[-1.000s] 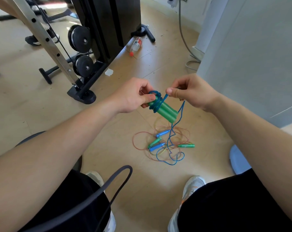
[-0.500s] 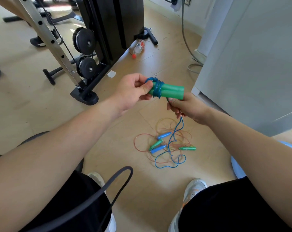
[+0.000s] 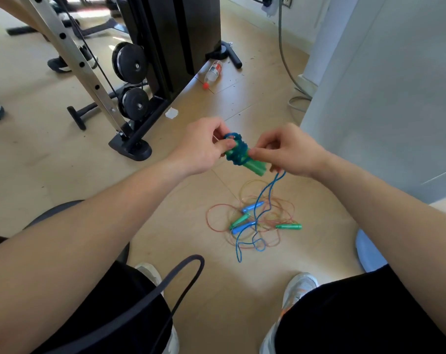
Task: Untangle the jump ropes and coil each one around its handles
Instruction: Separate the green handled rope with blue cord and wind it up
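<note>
Above the floor tangle (image 3: 257,223), left grip (image 3: 201,149) clutches green handles (image 3: 256,167), right grip (image 3: 290,152) pinches blue rope (image 3: 265,194); snagged slack could loosen coils.

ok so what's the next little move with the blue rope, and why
Probably carry the right hand round the green handles for another wrap. The left hand grips the pair, several turns of blue rope already sit on them, and a long tail hangs from the right hand's pinch to the tangled ropes on the floor.

handles (image 3: 255,167) above rope tangle (image 3: 264,227) on floor (image 3: 63,175), bottle (image 3: 213,72) behind, perhaps ball (image 3: 367,254) right
</note>
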A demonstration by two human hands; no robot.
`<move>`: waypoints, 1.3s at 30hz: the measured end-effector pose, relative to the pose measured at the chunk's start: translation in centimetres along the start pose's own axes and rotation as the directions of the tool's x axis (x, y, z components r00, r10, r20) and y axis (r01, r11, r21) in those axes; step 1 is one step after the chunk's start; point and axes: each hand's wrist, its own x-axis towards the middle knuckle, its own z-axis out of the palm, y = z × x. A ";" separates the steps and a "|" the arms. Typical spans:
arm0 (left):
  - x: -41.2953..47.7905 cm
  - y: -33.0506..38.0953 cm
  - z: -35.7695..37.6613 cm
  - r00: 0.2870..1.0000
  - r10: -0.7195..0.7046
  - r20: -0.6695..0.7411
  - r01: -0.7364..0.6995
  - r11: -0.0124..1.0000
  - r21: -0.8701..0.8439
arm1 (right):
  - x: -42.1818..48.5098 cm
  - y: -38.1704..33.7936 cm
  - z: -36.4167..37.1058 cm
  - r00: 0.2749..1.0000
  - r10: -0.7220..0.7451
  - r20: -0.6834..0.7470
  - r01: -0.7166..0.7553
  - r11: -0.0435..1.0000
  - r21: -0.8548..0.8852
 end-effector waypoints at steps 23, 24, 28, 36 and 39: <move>0.5 -1.5 0.0 0.974 -0.074 -0.212 0.058 0.995 -0.077 | -0.9 -1.3 2.6 0.990 -0.015 0.138 0.049 0.968 -0.245; 0.4 -1.4 0.1 0.979 -0.063 -0.192 0.052 0.997 -0.059 | -0.9 -1.5 2.2 0.994 -0.029 0.109 0.056 0.966 -0.252; 0.1 -1.1 0.0 0.999 -0.033 -0.039 0.033 0.999 -0.001 | -0.6 -0.8 0.5 0.998 -0.056 -0.007 0.054 0.977 -0.204; -0.1 0.0 -0.8 0.983 0.062 0.174 -0.015 0.966 -0.259 | 0.3 2.9 -0.7 1.000 -0.002 -0.004 0.003 0.979 0.205; -0.3 0.1 -1.2 0.975 0.050 0.216 0.036 0.925 -0.378 | 0.3 3.5 -0.1 0.996 0.054 0.078 -0.079 0.923 0.378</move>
